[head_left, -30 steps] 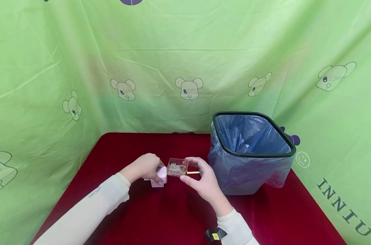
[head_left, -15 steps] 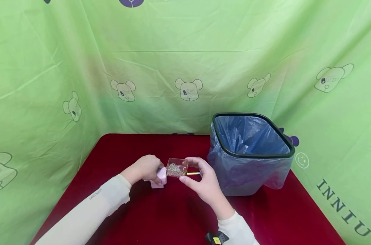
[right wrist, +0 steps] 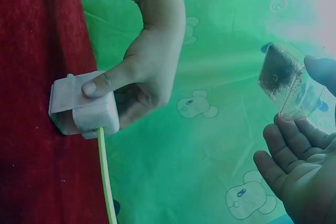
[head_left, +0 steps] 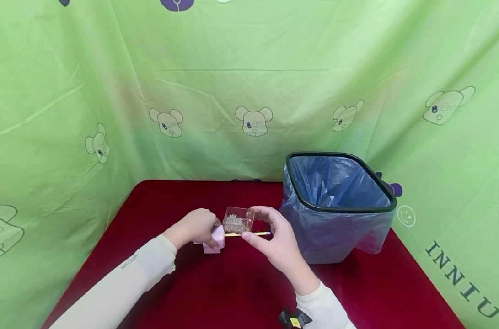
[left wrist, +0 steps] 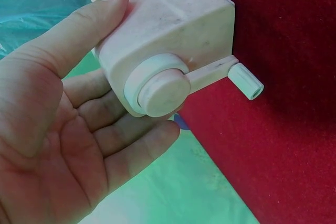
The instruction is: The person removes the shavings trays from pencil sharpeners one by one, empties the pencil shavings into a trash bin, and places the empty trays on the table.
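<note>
Two grips: left hand [head_left: 196,226] around a boxy, pale-pink crank sharpener [left wrist: 173,22], right hand [head_left: 277,240] around a clear tray [head_left: 243,213] of shavings [head_left: 234,223].

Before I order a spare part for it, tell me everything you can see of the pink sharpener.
The sharpener is a pale pink, boxy body with rounded edges, apparently plastic, with faint grey smudges. A round hub on one end carries a crank with a grooved knob; from the opposite end sticks a thin yellow pencil. The left hand grips it between thumb and fingers. It is close to the red table; whether it rests on it is unclear.
</note>
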Demonstrator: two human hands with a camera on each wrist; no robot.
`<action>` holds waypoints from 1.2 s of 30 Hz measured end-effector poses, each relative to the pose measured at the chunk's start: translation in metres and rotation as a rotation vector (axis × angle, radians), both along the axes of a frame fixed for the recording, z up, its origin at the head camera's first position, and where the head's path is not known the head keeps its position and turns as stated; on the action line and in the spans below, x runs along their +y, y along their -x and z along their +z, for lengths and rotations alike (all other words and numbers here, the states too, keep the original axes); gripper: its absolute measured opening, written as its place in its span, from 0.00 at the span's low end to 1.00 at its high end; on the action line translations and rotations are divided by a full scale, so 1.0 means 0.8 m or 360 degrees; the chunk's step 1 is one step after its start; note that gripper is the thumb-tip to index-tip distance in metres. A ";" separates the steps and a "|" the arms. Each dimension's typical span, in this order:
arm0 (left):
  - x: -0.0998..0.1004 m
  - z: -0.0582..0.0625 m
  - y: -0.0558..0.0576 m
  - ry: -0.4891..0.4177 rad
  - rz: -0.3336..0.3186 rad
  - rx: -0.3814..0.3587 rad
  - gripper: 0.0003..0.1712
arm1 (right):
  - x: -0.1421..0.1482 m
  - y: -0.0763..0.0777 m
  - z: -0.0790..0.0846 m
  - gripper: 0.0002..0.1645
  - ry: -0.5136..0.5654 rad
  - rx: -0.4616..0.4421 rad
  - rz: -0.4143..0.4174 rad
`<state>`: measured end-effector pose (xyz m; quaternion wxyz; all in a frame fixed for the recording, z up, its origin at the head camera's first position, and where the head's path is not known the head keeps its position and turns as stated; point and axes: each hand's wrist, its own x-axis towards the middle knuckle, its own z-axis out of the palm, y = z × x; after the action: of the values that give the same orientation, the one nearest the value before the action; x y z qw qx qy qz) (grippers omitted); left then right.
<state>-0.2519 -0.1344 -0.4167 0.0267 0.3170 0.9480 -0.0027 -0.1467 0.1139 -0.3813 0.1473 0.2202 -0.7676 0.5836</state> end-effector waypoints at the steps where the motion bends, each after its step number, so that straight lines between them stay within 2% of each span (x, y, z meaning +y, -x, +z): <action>1: 0.000 0.000 0.000 -0.0002 0.0001 0.0003 0.22 | 0.000 0.000 0.002 0.31 0.0002 0.0005 -0.0001; 15: 0.002 0.005 -0.004 -0.0004 -0.0006 0.0011 0.25 | 0.004 -0.001 0.027 0.30 -0.0034 0.0075 0.0005; 26: 0.001 0.005 -0.006 -0.0021 0.0018 -0.0013 0.29 | 0.009 -0.005 0.044 0.30 -0.0005 0.0022 -0.0005; 36: 0.001 0.003 -0.004 -0.0024 0.0023 -0.0017 0.29 | 0.019 -0.006 0.060 0.30 0.0013 0.0046 0.0001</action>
<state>-0.2484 -0.1339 -0.4141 0.0294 0.3105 0.9501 0.0064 -0.1416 0.1288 -0.3335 0.1592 0.2281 -0.7630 0.5836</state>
